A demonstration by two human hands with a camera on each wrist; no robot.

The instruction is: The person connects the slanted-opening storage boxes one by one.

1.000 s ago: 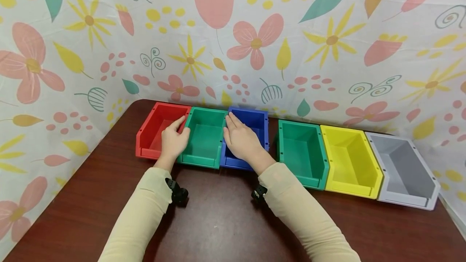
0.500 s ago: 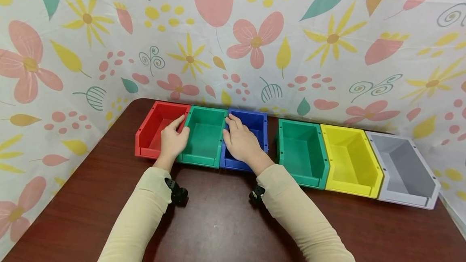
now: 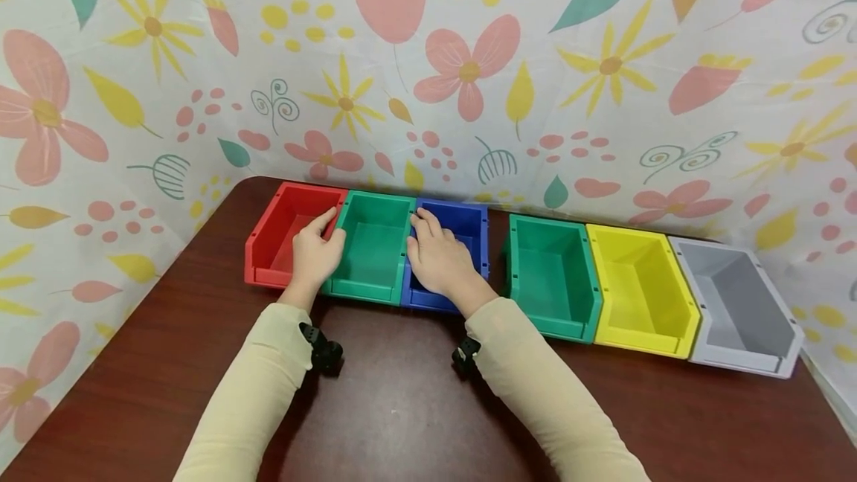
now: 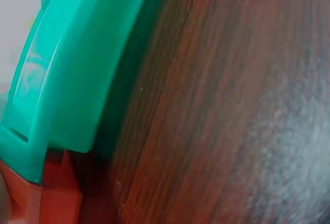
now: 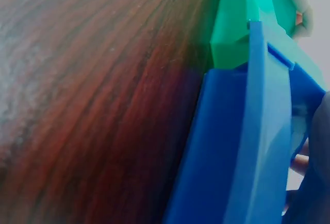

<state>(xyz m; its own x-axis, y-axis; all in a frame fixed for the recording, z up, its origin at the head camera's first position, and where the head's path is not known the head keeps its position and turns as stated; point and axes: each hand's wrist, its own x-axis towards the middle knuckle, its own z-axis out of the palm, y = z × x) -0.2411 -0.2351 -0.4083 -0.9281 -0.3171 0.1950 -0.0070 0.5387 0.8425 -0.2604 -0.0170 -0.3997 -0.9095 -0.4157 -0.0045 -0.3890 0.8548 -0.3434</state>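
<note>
Six plastic storage bins stand along the back of the table. My left hand (image 3: 316,251) reaches into the red bin (image 3: 273,233), its thumb and index finger at the wall shared with the left green bin (image 3: 371,240). My right hand (image 3: 438,255) lies over the blue bin (image 3: 478,222), fingertips and thumb touching the rim beside that green bin. In the right wrist view, fingers (image 5: 300,163) show beyond the blue bin's front lip. The left wrist view has the green bin's front (image 4: 77,69) and a corner of the red bin (image 4: 56,198).
A second group holds another green bin (image 3: 552,274), a yellow bin (image 3: 643,285) and a grey bin (image 3: 743,303), side by side at the right. A narrow gap separates it from the blue bin. A flowered cloth (image 3: 469,147) hangs behind the dark wood table (image 3: 395,393).
The right hand's fingers have bent slightly and its wrist has shifted a little left. The left hand stays at the same wall. The head view has shifted slightly.
</note>
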